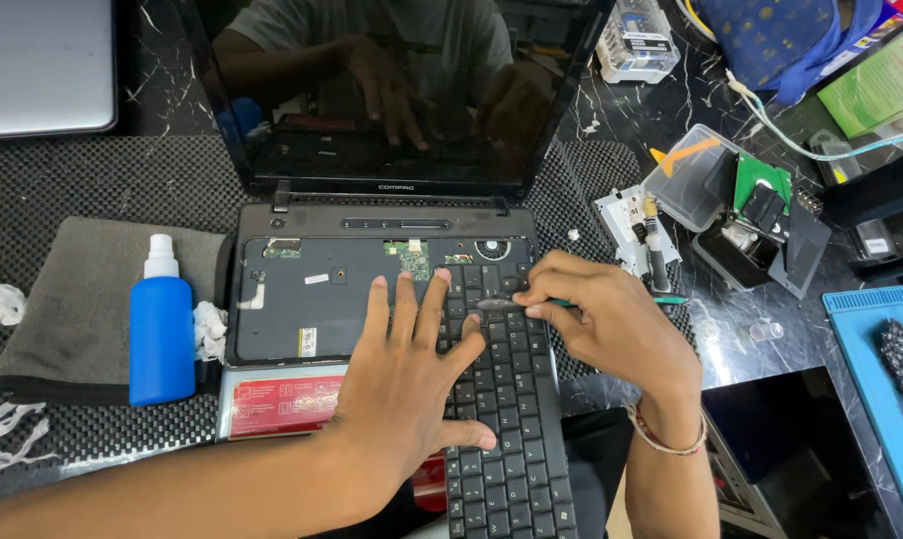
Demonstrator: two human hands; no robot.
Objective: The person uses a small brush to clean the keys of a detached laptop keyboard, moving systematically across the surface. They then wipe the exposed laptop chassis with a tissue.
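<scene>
An open black laptop (392,180) lies before me with its keyboard bay (302,299) bared. The loose black keyboard (506,429) is turned lengthwise over the bay's right side. My left hand (412,384) lies flat on the keyboard, fingers spread, pressing it down. My right hand (596,314) pinches a thin green-handled tool (671,298), whose metal tip (493,303) rests on the keys near the keyboard's top edge, just beyond my left fingertips.
A blue bottle (161,329) with a white cap stands on a grey cloth (72,299) at left. Clear plastic boxes (686,180), a small circuit board (763,190) and loose parts lie at right. A blue mat (886,399) fills the right edge. A silver laptop (37,65) sits far left.
</scene>
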